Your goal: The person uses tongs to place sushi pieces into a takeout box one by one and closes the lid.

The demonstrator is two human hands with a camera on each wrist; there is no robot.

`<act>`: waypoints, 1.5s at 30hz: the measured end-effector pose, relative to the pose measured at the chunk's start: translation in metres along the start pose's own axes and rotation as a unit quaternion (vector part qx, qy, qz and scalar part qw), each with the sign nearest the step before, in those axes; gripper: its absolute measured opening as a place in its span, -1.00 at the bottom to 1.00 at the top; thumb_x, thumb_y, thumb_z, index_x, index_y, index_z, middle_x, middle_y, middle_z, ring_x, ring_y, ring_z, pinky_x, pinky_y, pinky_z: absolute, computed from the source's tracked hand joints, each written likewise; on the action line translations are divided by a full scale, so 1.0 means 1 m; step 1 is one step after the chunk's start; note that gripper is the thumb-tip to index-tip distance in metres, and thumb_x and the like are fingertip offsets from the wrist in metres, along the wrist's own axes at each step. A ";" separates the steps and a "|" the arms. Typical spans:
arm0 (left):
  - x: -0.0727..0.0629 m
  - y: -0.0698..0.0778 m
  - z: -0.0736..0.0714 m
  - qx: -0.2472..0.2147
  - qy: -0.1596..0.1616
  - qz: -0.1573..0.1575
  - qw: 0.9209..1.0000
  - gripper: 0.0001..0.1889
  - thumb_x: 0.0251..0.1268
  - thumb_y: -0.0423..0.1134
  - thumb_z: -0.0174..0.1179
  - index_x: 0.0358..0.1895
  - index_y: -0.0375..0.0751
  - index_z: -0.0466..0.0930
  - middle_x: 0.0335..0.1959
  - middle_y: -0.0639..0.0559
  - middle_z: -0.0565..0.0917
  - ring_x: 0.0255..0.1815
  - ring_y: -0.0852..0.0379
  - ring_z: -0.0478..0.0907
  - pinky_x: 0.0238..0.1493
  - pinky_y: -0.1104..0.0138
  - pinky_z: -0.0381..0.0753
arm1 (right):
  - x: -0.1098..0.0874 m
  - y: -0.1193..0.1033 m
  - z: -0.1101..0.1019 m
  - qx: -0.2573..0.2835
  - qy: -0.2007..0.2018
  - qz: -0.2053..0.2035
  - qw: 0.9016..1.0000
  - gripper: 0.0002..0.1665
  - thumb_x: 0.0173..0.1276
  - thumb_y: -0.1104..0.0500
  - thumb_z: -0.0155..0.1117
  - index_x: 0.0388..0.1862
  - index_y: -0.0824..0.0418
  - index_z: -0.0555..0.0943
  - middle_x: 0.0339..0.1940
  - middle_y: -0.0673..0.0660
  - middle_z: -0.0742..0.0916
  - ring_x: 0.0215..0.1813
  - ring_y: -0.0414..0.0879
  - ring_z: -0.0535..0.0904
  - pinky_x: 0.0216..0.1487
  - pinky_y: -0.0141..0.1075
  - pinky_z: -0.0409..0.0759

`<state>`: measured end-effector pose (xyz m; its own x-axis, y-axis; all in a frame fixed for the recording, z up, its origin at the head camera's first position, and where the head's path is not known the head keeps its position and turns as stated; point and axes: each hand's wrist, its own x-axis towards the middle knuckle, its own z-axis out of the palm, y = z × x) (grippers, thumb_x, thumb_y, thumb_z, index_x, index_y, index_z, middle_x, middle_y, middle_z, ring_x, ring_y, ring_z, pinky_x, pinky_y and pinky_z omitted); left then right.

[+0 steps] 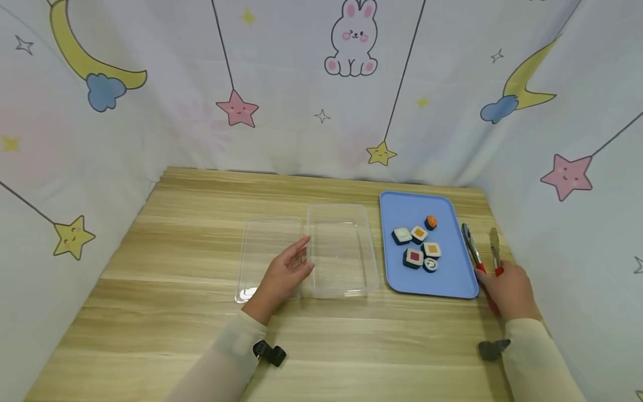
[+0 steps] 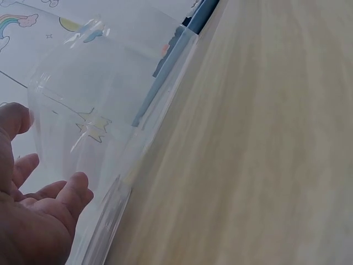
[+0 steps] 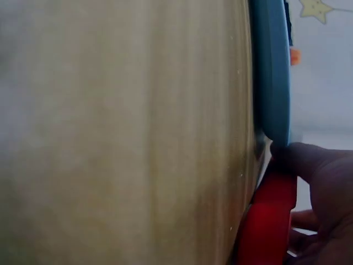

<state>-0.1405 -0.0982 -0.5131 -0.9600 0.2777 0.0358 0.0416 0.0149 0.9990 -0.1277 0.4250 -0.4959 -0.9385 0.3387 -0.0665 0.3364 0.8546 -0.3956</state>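
Note:
A clear plastic container point(image 1: 337, 251) stands at mid-table, with a flat clear lid point(image 1: 268, 243) lying to its left. My left hand point(image 1: 287, 272) reaches over the lid to the container's left wall, thumb and fingers spread apart; in the left wrist view its fingertips are close to the clear plastic, and contact is hard to tell. At the far right, my right hand point(image 1: 511, 290) grips the red handles of metal-tipped tongs point(image 1: 495, 251). Their two arms are spread. In the right wrist view the thumb lies against a red handle point(image 3: 267, 221), close to the tray corner.
A blue tray point(image 1: 394, 279) lies right of the container, left of the tongs. On it sit several sushi pieces point(image 1: 413, 257), one with an orange top point(image 1: 431, 222). Patterned white curtain point(image 1: 301, 139) bounds the table at the back and both sides.

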 end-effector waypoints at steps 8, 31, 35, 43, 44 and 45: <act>0.001 0.000 0.000 -0.007 0.003 -0.005 1.000 -0.29 0.46 -0.37 0.30 0.60 -0.21 0.26 0.61 -0.12 0.26 0.58 -0.20 0.26 0.45 0.14 0.41 | 0.003 -0.011 -0.014 0.067 -0.021 0.070 0.995 -0.01 0.46 -0.20 0.31 0.47 0.57 0.32 0.27 0.60 0.53 0.21 0.43 0.49 0.21 0.23 0.57; 0.001 -0.003 -0.001 -0.024 -0.001 -0.003 1.000 -0.29 0.45 -0.38 0.30 0.60 -0.25 0.25 0.62 -0.13 0.25 0.58 -0.23 0.24 0.45 0.18 0.41 | -0.003 -0.076 -0.019 0.001 -0.003 -0.077 0.997 -0.36 0.29 0.05 0.56 0.19 0.46 0.67 0.12 0.49 0.69 0.03 0.35 0.62 -0.06 0.14 0.63; 0.001 -0.004 -0.001 -0.019 0.002 -0.003 1.000 -0.30 0.45 -0.38 0.31 0.60 -0.22 0.27 0.61 -0.10 0.27 0.58 -0.20 0.26 0.44 0.18 0.42 | -0.004 -0.075 -0.019 0.007 0.004 -0.081 0.997 -0.42 0.30 0.08 0.54 0.15 0.45 0.69 0.06 0.47 0.73 0.02 0.32 0.64 -0.07 0.13 0.63; 0.000 -0.003 0.000 -0.026 0.005 -0.004 1.000 -0.30 0.44 -0.41 0.30 0.59 -0.24 0.28 0.61 -0.09 0.28 0.57 -0.19 0.27 0.43 0.18 0.43 | -0.006 -0.075 -0.019 0.018 0.010 -0.079 0.997 -0.44 0.31 0.09 0.52 0.15 0.44 0.70 0.06 0.46 0.74 0.04 0.33 0.64 -0.06 0.14 0.63; 0.000 -0.002 0.000 -0.026 0.005 -0.005 1.000 -0.30 0.44 -0.41 0.30 0.59 -0.24 0.28 0.61 -0.08 0.27 0.57 -0.19 0.27 0.43 0.19 0.43 | -0.007 -0.075 -0.020 0.018 0.011 -0.080 0.997 -0.44 0.31 0.09 0.52 0.15 0.45 0.70 0.06 0.46 0.74 0.04 0.33 0.64 -0.06 0.14 0.63; 0.000 -0.002 0.000 -0.027 0.005 -0.005 1.000 -0.30 0.44 -0.41 0.30 0.59 -0.24 0.27 0.61 -0.09 0.27 0.58 -0.19 0.26 0.43 0.19 0.43 | -0.007 -0.076 -0.020 0.020 0.012 -0.082 0.996 -0.44 0.31 0.09 0.52 0.15 0.45 0.70 0.06 0.46 0.74 0.05 0.34 0.64 -0.05 0.14 0.63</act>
<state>-0.1410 -0.0986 -0.5152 -0.9629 0.2685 0.0253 0.0166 -0.0345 0.9993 -0.1453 0.3660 -0.4469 -0.9784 0.2055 0.0240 0.1748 0.8833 -0.4350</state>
